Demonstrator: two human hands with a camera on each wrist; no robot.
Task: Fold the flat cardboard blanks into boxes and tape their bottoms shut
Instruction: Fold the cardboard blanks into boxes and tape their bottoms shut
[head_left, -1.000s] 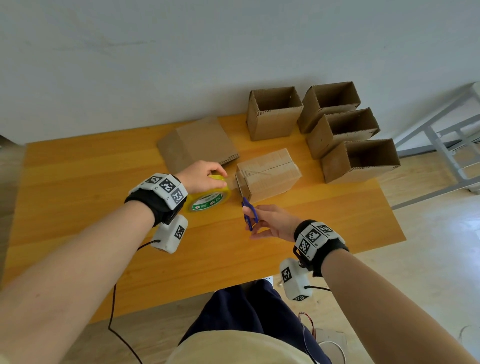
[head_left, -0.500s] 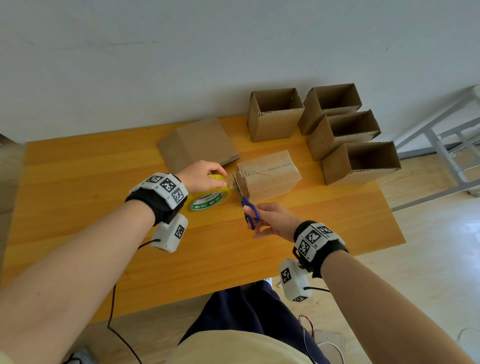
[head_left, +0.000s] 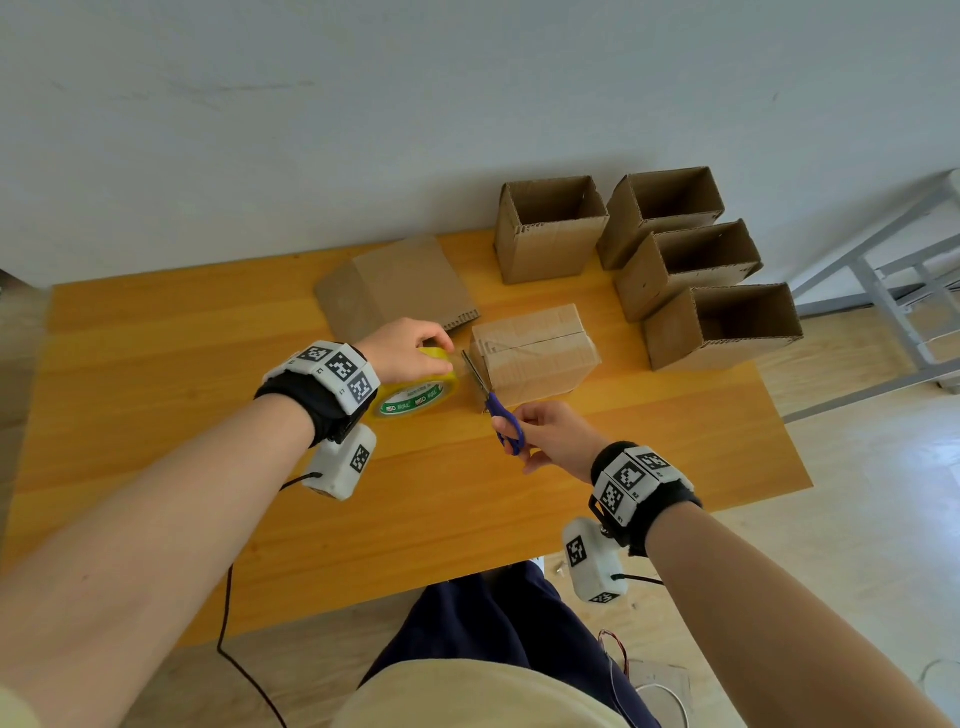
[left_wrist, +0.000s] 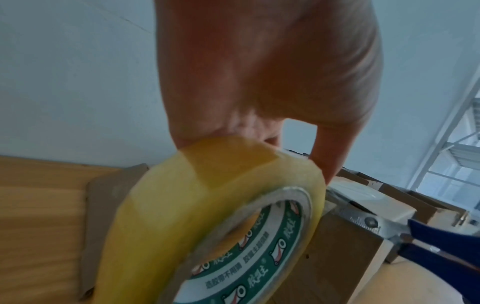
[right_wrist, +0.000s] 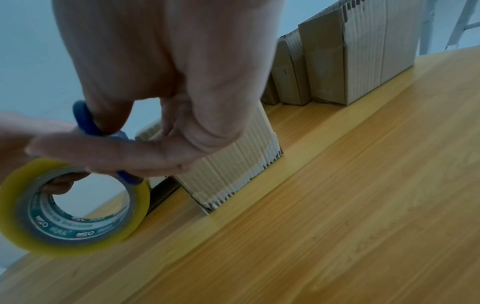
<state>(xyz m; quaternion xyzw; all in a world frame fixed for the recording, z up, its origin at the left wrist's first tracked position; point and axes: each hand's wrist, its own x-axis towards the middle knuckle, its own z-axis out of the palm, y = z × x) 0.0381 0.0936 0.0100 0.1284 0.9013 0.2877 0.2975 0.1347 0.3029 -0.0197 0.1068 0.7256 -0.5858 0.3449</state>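
Observation:
A folded cardboard box (head_left: 535, 353) stands bottom-up on the wooden table (head_left: 156, 395), with clear tape along its seam. My left hand (head_left: 410, 351) grips a yellow tape roll (head_left: 415, 392) with a green core, held on edge just left of the box (left_wrist: 345, 259). My right hand (head_left: 550, 434) holds blue-handled scissors (head_left: 501, 415); their blades point up into the gap between roll and box. In the left wrist view the tape roll (left_wrist: 215, 222) fills the middle and the scissors (left_wrist: 405, 228) lie against the box edge. The right wrist view shows fingers through the scissors' handles (right_wrist: 96, 127).
A flat cardboard blank (head_left: 395, 288) lies behind the roll. Several open finished boxes (head_left: 685, 260) stand at the table's back right. A white metal frame (head_left: 883, 270) stands past the table's right edge. A cable (head_left: 228, 613) hangs from my left wrist.
The scissors have moved up a little, their blades reaching further into the gap between roll and box. The left hand and roll stay about where they were.

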